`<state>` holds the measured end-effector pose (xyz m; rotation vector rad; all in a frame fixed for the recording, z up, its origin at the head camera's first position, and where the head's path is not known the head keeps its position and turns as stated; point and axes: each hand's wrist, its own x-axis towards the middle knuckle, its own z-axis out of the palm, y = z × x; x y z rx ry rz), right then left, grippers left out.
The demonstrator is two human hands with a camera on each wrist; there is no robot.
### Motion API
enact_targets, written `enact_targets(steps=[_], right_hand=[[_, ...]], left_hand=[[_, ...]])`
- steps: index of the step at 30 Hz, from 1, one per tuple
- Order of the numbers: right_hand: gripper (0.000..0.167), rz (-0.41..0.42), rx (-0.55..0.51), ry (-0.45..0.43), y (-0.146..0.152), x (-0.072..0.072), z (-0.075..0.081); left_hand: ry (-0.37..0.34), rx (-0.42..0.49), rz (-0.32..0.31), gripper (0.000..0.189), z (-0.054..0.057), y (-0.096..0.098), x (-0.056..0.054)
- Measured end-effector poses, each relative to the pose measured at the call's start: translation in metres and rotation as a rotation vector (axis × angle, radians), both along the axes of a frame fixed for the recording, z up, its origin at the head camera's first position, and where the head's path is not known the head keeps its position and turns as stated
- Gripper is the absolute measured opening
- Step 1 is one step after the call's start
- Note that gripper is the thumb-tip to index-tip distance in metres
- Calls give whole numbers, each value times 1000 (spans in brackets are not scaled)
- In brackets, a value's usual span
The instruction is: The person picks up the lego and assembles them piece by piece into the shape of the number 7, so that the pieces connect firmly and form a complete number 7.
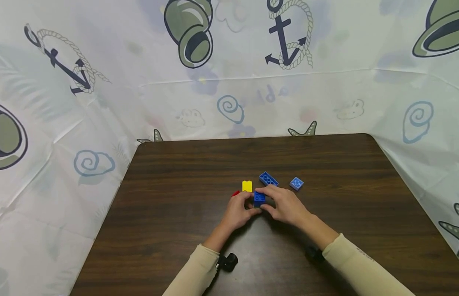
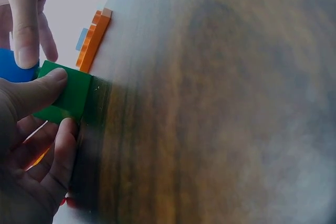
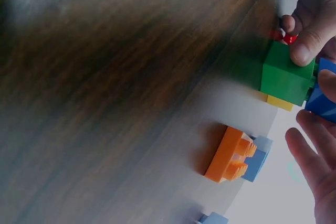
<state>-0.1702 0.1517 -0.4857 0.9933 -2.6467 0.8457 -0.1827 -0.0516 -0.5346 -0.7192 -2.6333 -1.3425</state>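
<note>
A blue toy brick (image 1: 259, 198) sits over a green brick (image 2: 76, 95), right at its studs, near the middle of the table. My left hand (image 1: 238, 211) pinches the green brick, thumb flat on its near side and fingers behind. My right hand (image 1: 286, 205) holds the blue brick between thumb and fingers. In the right wrist view, a narrow gap with green studs shows between the two bricks. From the head, the blue brick and hands hide nearly all of the green one.
Beyond my hands lie a yellow brick (image 1: 246, 186), a partly hidden red brick (image 1: 235, 193), a longer blue brick (image 1: 268, 179) and a small light blue brick (image 1: 296, 183). An orange brick (image 3: 223, 153) stands beside my right hand. A patterned sheet (image 1: 229, 102) hangs behind the brown table (image 1: 170, 181).
</note>
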Motion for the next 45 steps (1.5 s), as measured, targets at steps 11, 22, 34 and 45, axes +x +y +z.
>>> enact_targets(steps=[11,22,34,45], right_hand=[[55,21,-36,-39,-1,-1,-4],[56,0,-38,-66,-3,0,-4],[56,-17,-56,-47,-1,3,-5],[57,-19,-90,-71,0,4,-10]], left_hand=[[-83,-45,-7,36,5,-1,0],[-121,-20,-146,36,19,-13,-3],[-16,-191,-133,33,22,-7,-6],[-55,-272,-105,37,28,-5,-5]])
